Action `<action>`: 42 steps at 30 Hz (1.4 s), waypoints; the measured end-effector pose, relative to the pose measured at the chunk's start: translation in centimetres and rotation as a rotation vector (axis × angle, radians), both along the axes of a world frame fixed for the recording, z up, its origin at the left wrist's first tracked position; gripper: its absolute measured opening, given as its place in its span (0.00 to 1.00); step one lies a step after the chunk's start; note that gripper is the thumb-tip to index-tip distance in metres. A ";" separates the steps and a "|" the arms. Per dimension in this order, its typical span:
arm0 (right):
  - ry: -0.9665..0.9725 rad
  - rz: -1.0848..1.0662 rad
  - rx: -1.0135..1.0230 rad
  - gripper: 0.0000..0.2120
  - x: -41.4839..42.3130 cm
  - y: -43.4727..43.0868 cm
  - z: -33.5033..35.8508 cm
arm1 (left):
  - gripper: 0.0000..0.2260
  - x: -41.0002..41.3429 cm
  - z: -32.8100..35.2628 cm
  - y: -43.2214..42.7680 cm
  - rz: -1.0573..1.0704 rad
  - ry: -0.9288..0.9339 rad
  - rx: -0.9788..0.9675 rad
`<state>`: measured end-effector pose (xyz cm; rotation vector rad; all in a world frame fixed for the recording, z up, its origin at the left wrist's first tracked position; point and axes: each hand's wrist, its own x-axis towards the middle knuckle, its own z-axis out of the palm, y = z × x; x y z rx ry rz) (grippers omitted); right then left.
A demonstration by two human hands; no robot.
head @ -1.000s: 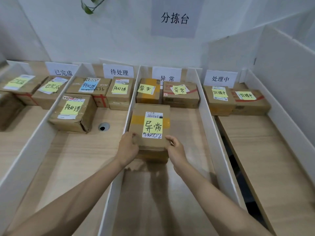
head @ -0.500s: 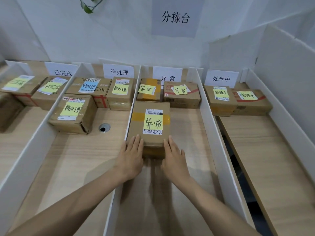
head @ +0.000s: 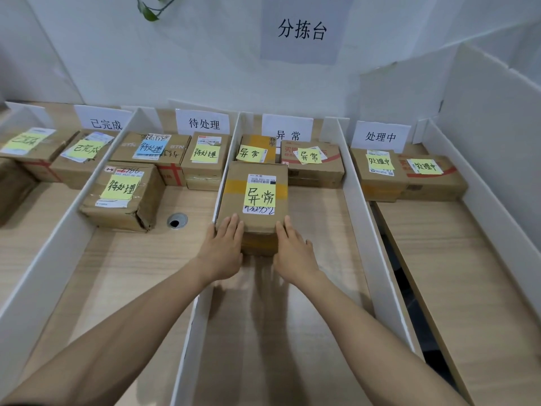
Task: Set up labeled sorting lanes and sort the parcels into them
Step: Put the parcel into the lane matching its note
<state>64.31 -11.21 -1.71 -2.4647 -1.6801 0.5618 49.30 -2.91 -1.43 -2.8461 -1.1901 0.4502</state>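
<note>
A brown cardboard parcel [head: 254, 197] with a yellow note reading 异常 lies in the third lane, against its left white divider [head: 202, 303]. My left hand [head: 224, 252] and my right hand [head: 292, 253] press flat, straight-fingered, against the parcel's near end. Behind the parcel stand two more 异常 parcels [head: 311, 164] under the 异常 lane label [head: 287, 128]. The parcel's far edge touches or nearly touches the left one of them.
The left lanes, labelled 已完成 [head: 102, 120] and 待处理 [head: 203, 123], hold several parcels; 处理中 [head: 380, 136] on the right holds two. A round cable hole [head: 176, 221] lies in the second lane. A dark gap [head: 392, 259] runs beside the right divider.
My hands let go of the parcel's sides, set it down, and now push it with flat fingers. The parcel slid away from me, up the lane toward the two parcels at the back.
</note>
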 end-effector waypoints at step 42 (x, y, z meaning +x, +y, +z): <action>0.770 -0.121 0.580 0.12 -24.1 1.1 17.9 | 0.17 -25.8 16.5 -2.0 0.401 -1.131 -0.137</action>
